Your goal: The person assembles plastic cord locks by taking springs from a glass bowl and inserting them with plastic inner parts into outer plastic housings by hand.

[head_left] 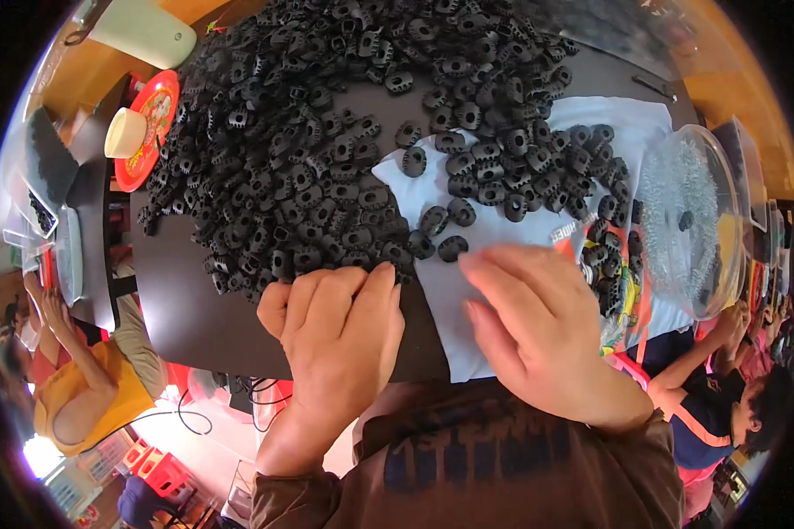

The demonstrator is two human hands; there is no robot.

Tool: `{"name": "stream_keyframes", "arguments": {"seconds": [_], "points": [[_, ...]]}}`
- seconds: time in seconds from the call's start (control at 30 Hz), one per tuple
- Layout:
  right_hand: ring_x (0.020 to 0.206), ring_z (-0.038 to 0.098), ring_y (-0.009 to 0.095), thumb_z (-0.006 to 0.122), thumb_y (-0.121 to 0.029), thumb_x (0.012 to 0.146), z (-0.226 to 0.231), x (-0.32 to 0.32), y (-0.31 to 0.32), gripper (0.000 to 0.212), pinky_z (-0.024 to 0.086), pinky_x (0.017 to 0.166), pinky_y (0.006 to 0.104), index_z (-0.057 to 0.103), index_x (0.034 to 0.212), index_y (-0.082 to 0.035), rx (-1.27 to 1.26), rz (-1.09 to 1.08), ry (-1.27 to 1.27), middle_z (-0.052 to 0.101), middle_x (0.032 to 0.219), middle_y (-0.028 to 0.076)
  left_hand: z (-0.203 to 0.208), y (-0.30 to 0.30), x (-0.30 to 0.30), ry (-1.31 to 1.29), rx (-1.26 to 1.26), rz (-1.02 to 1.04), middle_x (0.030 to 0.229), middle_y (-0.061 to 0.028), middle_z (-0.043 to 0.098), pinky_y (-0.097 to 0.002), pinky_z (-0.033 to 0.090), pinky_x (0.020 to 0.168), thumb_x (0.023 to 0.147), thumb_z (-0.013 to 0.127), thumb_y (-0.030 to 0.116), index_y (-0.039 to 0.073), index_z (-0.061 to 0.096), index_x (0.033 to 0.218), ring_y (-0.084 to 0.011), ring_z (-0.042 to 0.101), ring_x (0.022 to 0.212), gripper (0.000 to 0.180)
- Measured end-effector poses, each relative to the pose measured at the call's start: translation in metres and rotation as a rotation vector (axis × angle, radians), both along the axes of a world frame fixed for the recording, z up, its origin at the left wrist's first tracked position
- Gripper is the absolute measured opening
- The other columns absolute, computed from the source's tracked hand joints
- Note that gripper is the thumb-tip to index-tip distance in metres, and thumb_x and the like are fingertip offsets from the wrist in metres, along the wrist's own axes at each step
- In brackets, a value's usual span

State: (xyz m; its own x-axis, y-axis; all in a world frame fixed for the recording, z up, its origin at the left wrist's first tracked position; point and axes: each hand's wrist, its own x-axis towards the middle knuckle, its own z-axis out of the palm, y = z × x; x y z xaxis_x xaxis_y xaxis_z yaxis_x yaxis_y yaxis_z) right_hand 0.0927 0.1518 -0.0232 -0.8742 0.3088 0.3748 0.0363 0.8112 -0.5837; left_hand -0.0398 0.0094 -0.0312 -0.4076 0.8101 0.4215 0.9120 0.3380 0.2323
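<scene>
Left of cloth (503, 231): black pieces (300, 183) heaped, left hand (331, 317) curled against them, perhaps containing spread; cannot tell grip. Over cloth: right hand (543, 322), fingers parted, seemingly empty, near 1 loose piece (453, 248).

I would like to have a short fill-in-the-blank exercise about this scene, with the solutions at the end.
1. The left hand is at the near edge of a pile of plastic parts coloured ____.
2. The cloth lies to the ____ of this hand.
3. The colour of the rim of the round tray is ____.
4. The right hand is nearer to the clear container than the ____ hand.

Missing words: black; right; red; left.
</scene>
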Motion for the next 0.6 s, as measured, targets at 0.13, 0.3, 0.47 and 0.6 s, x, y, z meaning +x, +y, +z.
{"name": "stream_keyframes", "arguments": {"seconds": [0.13, 0.3, 0.47, 0.6], "points": [[0.086, 0.056, 0.029, 0.069, -0.003, 0.066, -0.005, -0.017, 0.000, 0.040, 0.044, 0.073, 0.0375, 0.059, 0.104, -0.003, 0.153, -0.064, -0.095, 0.057, 0.100, 0.010, 0.000, -0.001, 0.000, -0.022, 0.027, -0.019, 0.080, 0.0014, 0.056, -0.0325, 0.029, 0.072, 0.067, 0.071, 0.008, 0.008, 0.066, 0.090, -0.0146, 0.053, 0.073, 0.024], [0.084, 0.055, 0.028, 0.071, -0.005, 0.063, -0.008, -0.019, -0.001, 0.036, 0.043, 0.074, 0.0374, 0.060, 0.097, -0.005, 0.226, -0.075, -0.096, 0.057, 0.095, 0.008, -0.001, -0.005, -0.002, -0.076, 0.054, -0.038, 0.080, 0.0016, 0.056, -0.0323, 0.029, 0.072, 0.067, 0.072, 0.009, 0.008, 0.067, 0.091, -0.0146, 0.053, 0.072, 0.025], [0.082, 0.056, 0.026, 0.072, -0.005, 0.062, -0.013, -0.017, 0.000, 0.032, 0.044, 0.071, 0.0364, 0.059, 0.091, -0.006, 0.241, -0.062, -0.061, 0.057, 0.090, 0.007, -0.001, -0.005, -0.004, -0.061, 0.087, -0.064, 0.081, 0.0013, 0.055, -0.0321, 0.030, 0.073, 0.067, 0.071, 0.011, 0.009, 0.067, 0.091, -0.0153, 0.053, 0.072, 0.024], [0.080, 0.056, 0.026, 0.072, -0.003, 0.062, -0.013, -0.014, -0.001, 0.031, 0.044, 0.071, 0.0351, 0.059, 0.091, -0.005, 0.203, -0.053, -0.031, 0.057, 0.089, 0.007, 0.001, -0.006, -0.003, -0.048, 0.061, -0.034, 0.082, 0.0007, 0.055, -0.0330, 0.030, 0.074, 0.069, 0.070, 0.012, 0.009, 0.067, 0.092, -0.0160, 0.052, 0.075, 0.023]]}}
